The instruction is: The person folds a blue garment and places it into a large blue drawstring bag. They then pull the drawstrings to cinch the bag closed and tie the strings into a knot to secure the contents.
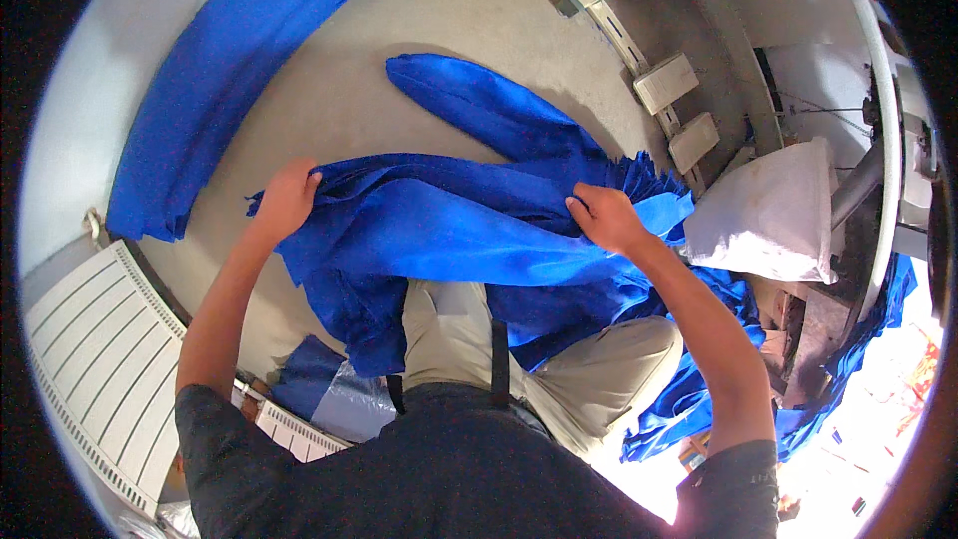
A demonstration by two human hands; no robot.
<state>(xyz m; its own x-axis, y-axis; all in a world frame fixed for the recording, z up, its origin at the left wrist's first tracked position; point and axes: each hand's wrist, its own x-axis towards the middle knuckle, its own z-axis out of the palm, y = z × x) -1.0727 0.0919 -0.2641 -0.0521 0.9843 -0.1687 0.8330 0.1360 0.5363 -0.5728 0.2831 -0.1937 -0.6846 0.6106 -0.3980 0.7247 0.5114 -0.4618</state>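
So we've got a big stack of blue fabric [449,230] draped over our lap, sitting pretty much dead centre of the view and spilling down past our knees toward 6 o'clock. Our left hand [286,198] is at about 9 o'clock from the middle, fingers curled tight around the left edge of the stack. Our right hand [606,217] is over at 3 o'clock, closed in a pinch on the top layers where the edges fan out like pleats. Both hands have hold of the same stack, well apart from each other.

Another long strip of blue cloth [239,70] lies flat on the grey floor [479,10] up at 10 to 11 o'clock, not touching anything we hold. A white sack [773,215] sits just beside the stack at 3 o'clock. White slatted panels [95,359] are down at 8 o'clock, and two pale foot pedals [679,110] show at 1 to 2 o'clock.
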